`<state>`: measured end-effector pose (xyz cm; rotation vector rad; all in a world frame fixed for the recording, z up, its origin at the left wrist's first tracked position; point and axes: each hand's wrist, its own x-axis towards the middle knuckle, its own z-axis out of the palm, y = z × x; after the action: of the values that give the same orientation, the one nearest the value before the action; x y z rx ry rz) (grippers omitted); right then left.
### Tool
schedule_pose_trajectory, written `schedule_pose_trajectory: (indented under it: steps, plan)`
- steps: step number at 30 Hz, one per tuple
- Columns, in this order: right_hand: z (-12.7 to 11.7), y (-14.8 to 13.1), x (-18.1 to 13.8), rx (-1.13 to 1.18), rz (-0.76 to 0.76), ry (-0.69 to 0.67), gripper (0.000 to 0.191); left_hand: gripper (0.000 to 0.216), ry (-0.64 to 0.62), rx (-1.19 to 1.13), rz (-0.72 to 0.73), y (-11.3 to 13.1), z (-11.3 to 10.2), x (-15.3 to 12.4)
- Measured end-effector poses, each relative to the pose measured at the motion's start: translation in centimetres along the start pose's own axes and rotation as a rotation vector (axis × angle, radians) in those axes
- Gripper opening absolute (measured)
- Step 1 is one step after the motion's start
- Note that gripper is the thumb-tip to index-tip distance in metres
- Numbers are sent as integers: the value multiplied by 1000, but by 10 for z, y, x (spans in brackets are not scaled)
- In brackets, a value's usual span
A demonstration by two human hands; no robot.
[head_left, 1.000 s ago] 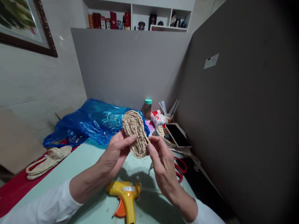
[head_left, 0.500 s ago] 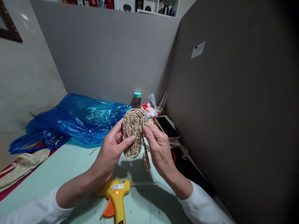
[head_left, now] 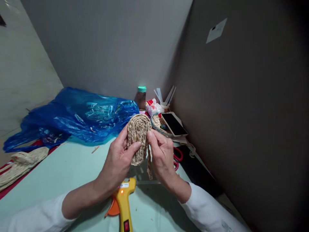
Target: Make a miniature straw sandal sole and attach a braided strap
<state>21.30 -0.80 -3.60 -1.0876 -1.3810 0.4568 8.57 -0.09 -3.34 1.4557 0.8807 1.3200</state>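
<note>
An oval coil of braided straw (head_left: 139, 135) is held upright above the table between both hands. My left hand (head_left: 120, 154) grips its left side, with the thumb lying across the front face. On the right edge, my right hand (head_left: 161, 149) pinches the coil where the loose braid end (head_left: 149, 166) leaves it and hangs down. Below the hands a yellow hot glue gun (head_left: 124, 201) lies on the table, its small light glowing orange. A glue stick reaches out of its back to the right.
A crumpled blue plastic bag (head_left: 79, 112) covers the back left of the table (head_left: 58, 180). Behind the hands stand a jar with a green lid (head_left: 141, 96), a woven basket (head_left: 156, 122) and a phone (head_left: 175, 124). Red-handled scissors (head_left: 178, 154) lie at right; braided straw (head_left: 24, 164) lies at left.
My view has tipped downward, so the shelf at the top has gone out of sight and more of the basket and scissors shows. Both hands keep nearly the same hold on the coil.
</note>
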Motion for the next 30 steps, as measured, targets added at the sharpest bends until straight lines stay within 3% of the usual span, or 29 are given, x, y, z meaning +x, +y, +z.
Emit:
schedule_pose_trajectory:
  steps: [3, 7, 13, 20, 23, 26, 30]
  plan:
    - [1, 1, 1, 30, 24, -9, 37, 54, -14, -49, -15, 0, 0, 2]
    - [-3, -3, 7, 116, 31, -127, 32, 58, -28, -183, 0, 9, 1, 10]
    - [-10, -4, 18, 305, 12, -53, 57, 50, -17, -264, 12, 25, 2, 10]
    - [-7, -6, 16, 436, -97, -49, 41, 38, 101, -320, -19, 28, -7, 18]
    - [-8, 0, 18, 380, -67, -9, 33, 36, 177, -359, -21, 32, -17, 28]
    - [-11, 13, 23, 251, 14, 5, 17, 40, 172, -388, -21, 37, -25, 33]
    - [-14, 23, 26, 203, 49, -35, 28, 44, 158, -439, -9, 40, -38, 32]
